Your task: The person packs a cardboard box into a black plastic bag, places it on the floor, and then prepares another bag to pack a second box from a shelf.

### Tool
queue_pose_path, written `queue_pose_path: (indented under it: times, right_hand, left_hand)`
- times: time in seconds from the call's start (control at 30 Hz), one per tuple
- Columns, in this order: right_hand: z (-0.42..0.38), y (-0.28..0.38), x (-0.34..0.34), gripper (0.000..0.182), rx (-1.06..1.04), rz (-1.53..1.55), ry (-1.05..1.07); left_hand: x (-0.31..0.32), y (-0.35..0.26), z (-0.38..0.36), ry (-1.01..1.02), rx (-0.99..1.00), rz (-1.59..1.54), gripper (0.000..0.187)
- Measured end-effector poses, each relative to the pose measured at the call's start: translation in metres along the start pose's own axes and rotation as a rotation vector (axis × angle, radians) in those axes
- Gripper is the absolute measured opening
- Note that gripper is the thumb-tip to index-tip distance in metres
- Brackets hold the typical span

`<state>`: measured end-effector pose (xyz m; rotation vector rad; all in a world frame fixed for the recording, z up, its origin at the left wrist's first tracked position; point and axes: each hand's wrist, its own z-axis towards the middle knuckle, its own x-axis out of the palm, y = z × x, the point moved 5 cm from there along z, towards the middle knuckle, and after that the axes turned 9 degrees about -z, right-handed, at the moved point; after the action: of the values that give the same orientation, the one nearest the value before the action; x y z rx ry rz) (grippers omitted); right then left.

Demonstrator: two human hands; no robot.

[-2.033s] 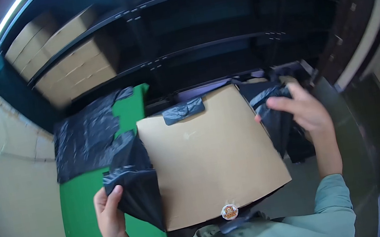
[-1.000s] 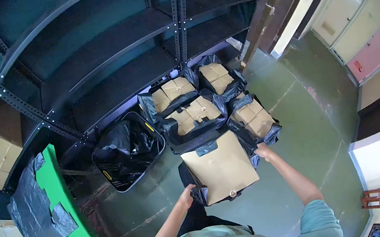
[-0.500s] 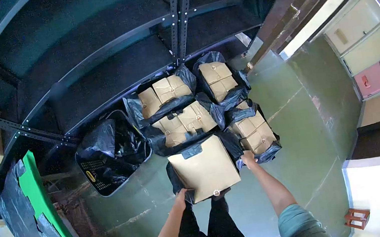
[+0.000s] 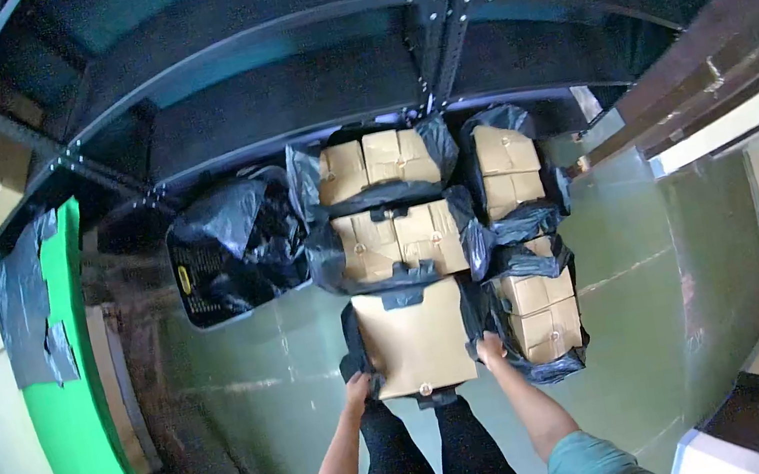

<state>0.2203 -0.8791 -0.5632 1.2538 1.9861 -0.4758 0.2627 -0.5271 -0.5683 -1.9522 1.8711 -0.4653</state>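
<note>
A flat brown cardboard box (image 4: 415, 340) lies nearest my legs, with black plastic (image 4: 354, 343) showing along both its sides. At its lower left side, my left hand (image 4: 358, 387) is closed on the plastic. On the opposite side, my right hand (image 4: 491, 348) grips the black plastic bag (image 4: 475, 306) between this box and the wrapped cartons (image 4: 542, 310) on the right. Finger detail is small in both hands. Just beyond the box sits another bag of cartons (image 4: 401, 243), its plastic folded down around them.
More bagged cartons (image 4: 377, 164) stand farther back, with another bundle (image 4: 506, 159) at right. A black basket (image 4: 194, 280) full of dark plastic is to the left. Metal shelving (image 4: 273, 93) spans the back. A green board (image 4: 79, 432) stands at far left.
My view has turned, so the bundles appear squarer and the shelving shifted right. My right hand has moved from beside the right-hand bundle to the plastic at the near box's right side.
</note>
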Motion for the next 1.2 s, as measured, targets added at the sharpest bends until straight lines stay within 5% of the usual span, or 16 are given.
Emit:
queue_pose_path:
  times: [0.1,0.2,0.23,0.4,0.53,0.63,0.67,0.77,0.9,1.03,1.2]
  right_hand:
    - [0.056,-0.027,0.014,0.029,0.050,0.169,0.063]
    - [0.062,-0.021,-0.009,0.025,-0.184,0.216,0.005]
    - [0.065,-0.018,-0.014,0.024,-0.198,0.215,0.021]
    - [0.081,-0.024,-0.002,0.022,-0.246,0.328,-0.099]
    - [0.075,-0.042,0.000,0.026,-0.184,0.200,0.146]
    - [0.041,-0.034,-0.019,0.029,-0.268,0.325,-0.073]
    - [0.040,-0.030,-0.019,0.032,-0.299,0.286,0.052]
    - [0.002,-0.010,-0.045,0.032,-0.371,0.293,0.310]
    - [-0.001,-0.029,-0.042,0.032,-0.448,0.170,0.239]
    - [-0.024,-0.064,-0.039,0.026,-0.339,0.511,0.378]
    - [-0.066,-0.117,-0.047,0.035,-0.112,0.525,0.573]
  left_hand:
    - [0.009,0.000,0.010,-0.111,0.045,-0.083,0.026]
    - [0.014,-0.057,-0.031,-0.153,-0.024,-0.166,0.024]
    - [0.010,-0.053,-0.024,-0.122,-0.062,-0.184,0.037]
    - [0.022,-0.042,-0.023,0.041,-0.131,-0.076,0.039]
    - [0.038,-0.019,-0.026,-0.043,-0.195,-0.167,0.030]
    - [0.049,0.020,0.003,0.088,-0.362,-0.689,0.030]
    - [0.047,0.040,0.025,0.141,-0.363,-0.723,0.026]
    - [0.049,0.004,-0.027,-0.017,-0.310,-0.324,0.032]
    - [0.040,0.014,-0.035,-0.005,-0.143,-0.090,0.036]
    - [0.042,0.021,-0.052,-0.133,0.047,0.040,0.040]
    - [0.041,0.042,-0.058,-0.083,0.254,0.393,0.058]
